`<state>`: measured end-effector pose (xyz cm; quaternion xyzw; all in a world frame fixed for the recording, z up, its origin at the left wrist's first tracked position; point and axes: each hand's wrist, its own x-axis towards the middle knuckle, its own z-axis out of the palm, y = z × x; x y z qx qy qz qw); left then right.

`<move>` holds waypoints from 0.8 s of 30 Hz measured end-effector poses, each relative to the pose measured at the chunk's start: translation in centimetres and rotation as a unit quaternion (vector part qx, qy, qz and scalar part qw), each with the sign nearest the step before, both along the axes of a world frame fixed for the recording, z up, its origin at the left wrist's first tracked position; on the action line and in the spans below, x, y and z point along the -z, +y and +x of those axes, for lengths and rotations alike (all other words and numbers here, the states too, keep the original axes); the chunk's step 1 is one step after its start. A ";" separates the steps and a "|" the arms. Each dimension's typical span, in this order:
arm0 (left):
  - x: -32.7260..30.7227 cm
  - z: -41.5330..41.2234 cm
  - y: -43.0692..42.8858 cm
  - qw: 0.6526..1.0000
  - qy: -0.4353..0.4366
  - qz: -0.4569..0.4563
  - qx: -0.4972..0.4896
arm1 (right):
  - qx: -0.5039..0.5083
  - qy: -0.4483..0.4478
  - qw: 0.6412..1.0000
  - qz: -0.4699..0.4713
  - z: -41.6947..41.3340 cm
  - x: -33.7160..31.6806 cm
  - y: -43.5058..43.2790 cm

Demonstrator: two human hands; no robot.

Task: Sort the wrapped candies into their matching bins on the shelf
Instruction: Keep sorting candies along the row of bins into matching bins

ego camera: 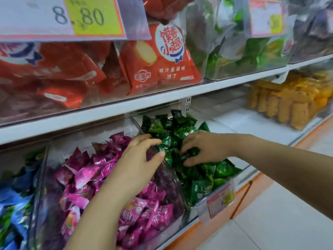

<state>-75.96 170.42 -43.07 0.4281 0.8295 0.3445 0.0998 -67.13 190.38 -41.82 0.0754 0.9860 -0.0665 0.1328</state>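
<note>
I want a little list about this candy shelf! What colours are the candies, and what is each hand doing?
place: shop shelf with clear bins
lower row, from the left: blue candies, pink candies, green candies
left hand: over the clear divider between pink and green, fingertips at the green candies; whether it holds one is unclear
right hand: fingers curled round some green candies
row above: red packets
further right: yellow snacks
</note>
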 end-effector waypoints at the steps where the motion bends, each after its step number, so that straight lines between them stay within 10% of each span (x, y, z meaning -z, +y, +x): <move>1: 0.0 -0.1 0.0 1.000 0.000 -0.005 0.003 | 0.002 0.002 1.000 0.000 0.5 -0.3 0.3; 13: 0.0 -0.4 -0.3 1.000 -0.011 0.006 0.016 | 0.028 -0.013 0.981 0.192 4.8 -2.2 0.3; 19: 0.2 -0.6 -0.4 1.000 -0.006 0.005 0.021 | 0.070 -0.041 0.995 0.055 4.6 -3.1 0.2; 24: 0.1 -0.5 -0.3 1.000 -0.002 0.003 0.022 | 0.058 0.102 0.993 0.031 0.9 -2.6 0.9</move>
